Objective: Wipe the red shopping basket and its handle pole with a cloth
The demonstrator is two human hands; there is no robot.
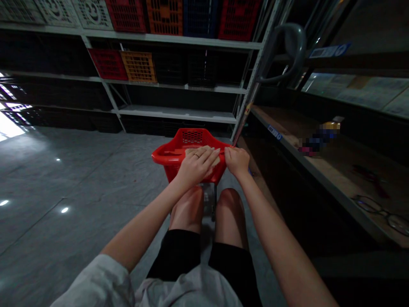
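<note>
Beige cloth (216, 161) underlies flat left hand (197, 163); curled right hand (237, 160) grips red basket (171, 159).

Red basket (172, 160) with mesh pattern, beige cloth (216, 160), black shorts (177, 252), pale grey shirt (188, 290), white smiley-patterned crates (92, 14)

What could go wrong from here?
1. The left hand lies flat over the cloth rather than gripping around it, so the cloth might slide or bunch.
2. The right hand holds the red basket at one corner; uneven pushing could twist it.
3. The glasses lie near the front edge of the shelf; a stray right elbow might knock them off.
</note>
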